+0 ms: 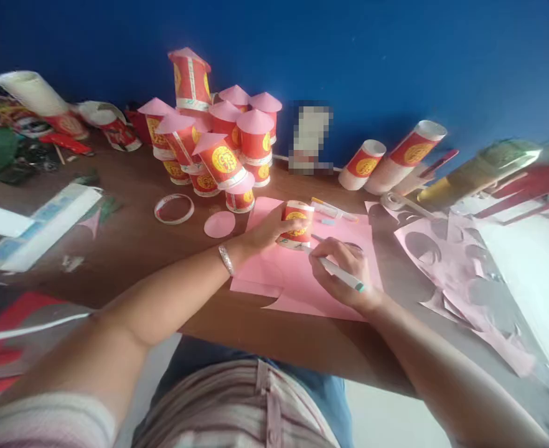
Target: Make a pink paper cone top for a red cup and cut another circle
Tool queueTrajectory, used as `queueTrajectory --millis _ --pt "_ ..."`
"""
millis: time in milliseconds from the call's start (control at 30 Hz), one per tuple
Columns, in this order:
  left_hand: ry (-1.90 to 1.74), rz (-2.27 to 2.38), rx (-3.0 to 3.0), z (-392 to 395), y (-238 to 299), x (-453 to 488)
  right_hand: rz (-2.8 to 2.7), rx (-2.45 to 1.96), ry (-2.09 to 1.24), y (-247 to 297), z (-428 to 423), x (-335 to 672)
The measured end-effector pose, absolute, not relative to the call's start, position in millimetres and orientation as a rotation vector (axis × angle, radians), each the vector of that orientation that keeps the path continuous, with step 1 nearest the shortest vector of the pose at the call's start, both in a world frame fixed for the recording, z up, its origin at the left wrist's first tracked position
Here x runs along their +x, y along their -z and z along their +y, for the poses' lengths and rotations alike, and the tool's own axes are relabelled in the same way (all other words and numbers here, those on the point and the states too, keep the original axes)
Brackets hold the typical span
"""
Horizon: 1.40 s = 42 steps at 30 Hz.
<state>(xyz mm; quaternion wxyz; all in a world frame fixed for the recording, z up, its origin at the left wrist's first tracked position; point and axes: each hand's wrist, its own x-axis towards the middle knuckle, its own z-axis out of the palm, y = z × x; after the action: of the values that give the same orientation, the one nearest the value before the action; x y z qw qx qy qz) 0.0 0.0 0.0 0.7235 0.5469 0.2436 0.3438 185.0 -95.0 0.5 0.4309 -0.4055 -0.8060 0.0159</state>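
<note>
My left hand [267, 233] is closed round a red paper cup [296, 223] with a yellow emblem, pressing it mouth down on a pink paper sheet [302, 274]. A silver bracelet sits on that wrist. My right hand [347, 270] pinches a white pen [337, 270] with a green end, its tip at the cup's base on the pink sheet. A cut pink paper circle [219, 224] lies just left of the sheet.
A pile of red cups topped with pink paper cones [218, 137] stands behind the sheet. A tape ring [174, 208] lies to its left. Stacks of cups [396, 158] lie on their sides at the right, above pink paper offcuts [461, 274]. A white box [36, 227] sits far left.
</note>
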Motion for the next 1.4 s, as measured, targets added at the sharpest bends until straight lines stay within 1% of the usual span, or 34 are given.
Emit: queueTrajectory --millis 233,500,1133,1400 --pt "-0.772 0.53 1.202 -0.7 2.9 -0.1 -2.004 -1.069 -0.015 0.5 -94.3 185.0" --pt "-0.767 0.582 1.17 -1.8 2.1 -0.2 -1.961 -1.152 0.092 1.2 -94.8 183.7" --pt "-0.793 0.589 1.242 -0.5 2.5 0.5 -1.992 -1.06 0.006 0.4 -96.7 180.1" --pt "-0.794 0.611 1.184 -1.0 4.9 0.9 -1.999 -1.031 -0.008 -4.0 -97.5 181.9"
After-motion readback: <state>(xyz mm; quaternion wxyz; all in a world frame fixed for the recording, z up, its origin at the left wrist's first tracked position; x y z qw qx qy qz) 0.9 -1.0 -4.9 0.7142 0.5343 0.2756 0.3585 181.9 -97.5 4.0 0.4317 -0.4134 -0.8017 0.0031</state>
